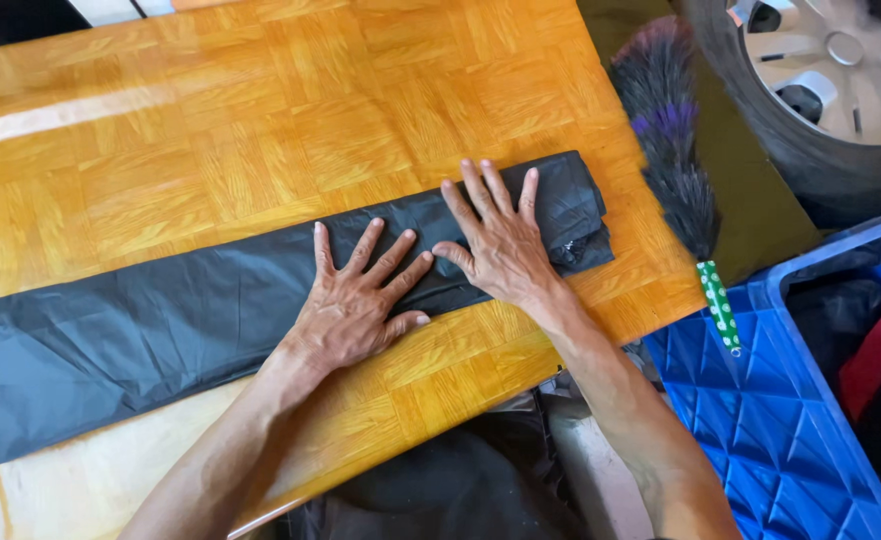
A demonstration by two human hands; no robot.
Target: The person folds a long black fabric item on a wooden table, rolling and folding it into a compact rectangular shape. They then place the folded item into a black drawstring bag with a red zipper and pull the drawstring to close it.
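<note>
Head view: black plastic bag (160, 330), folded into long strip, laid diagonally across wooden desk (210, 130). Left hand (355, 305) pressed flat on strip, grip spread, nothing pinched. Right hand (505, 245) pressed flat beside folded end, grip spread. Even palm pressure advised, air smoothed toward free end, edges kept aligned. Feather duster (665, 130), blue crate (760, 420), car wheel (820, 80) noted beside desk.

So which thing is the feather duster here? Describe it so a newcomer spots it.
Start at the wooden table and go past its right edge, toward the car wheel. The feather duster lies there: dark purple-grey plumes above a green, white-dotted handle, unlike the flat black bag under both hands.
</note>
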